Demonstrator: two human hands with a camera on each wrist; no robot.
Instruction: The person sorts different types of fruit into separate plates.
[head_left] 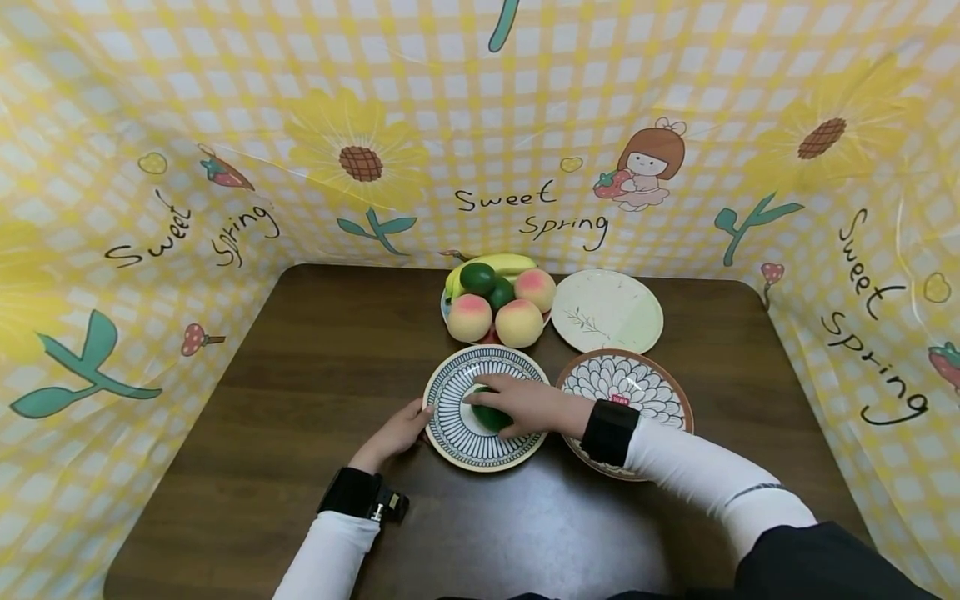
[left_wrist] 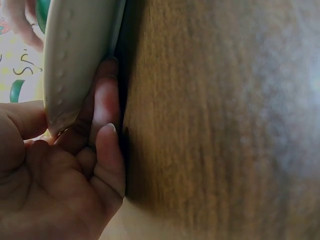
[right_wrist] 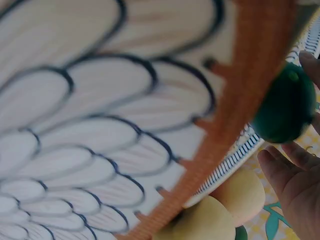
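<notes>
A plate with blue-black radiating lines (head_left: 450, 442) lies near the middle of the table. My left hand (head_left: 401, 430) pinches its left rim, the thumb over the edge and the fingers tucked beneath, as the left wrist view shows. Over the plate's centre, my right hand (head_left: 517, 403) holds a dark green oval fruit (right_wrist: 285, 105) between thumb and fingers. The fruit is partly hidden under the hand in the head view. My right wrist passes above a brown-rimmed plate with a petal pattern (head_left: 667, 387).
Behind the lined plate stands a plate of fruit with bananas (head_left: 510, 264), several peaches (head_left: 519, 323) and two green fruits (head_left: 477, 278). To its right lies a pale plate with a leaf sprig (head_left: 607, 308). Yellow checked cloth (head_left: 525, 108) surrounds the dark wooden table (head_left: 300, 375).
</notes>
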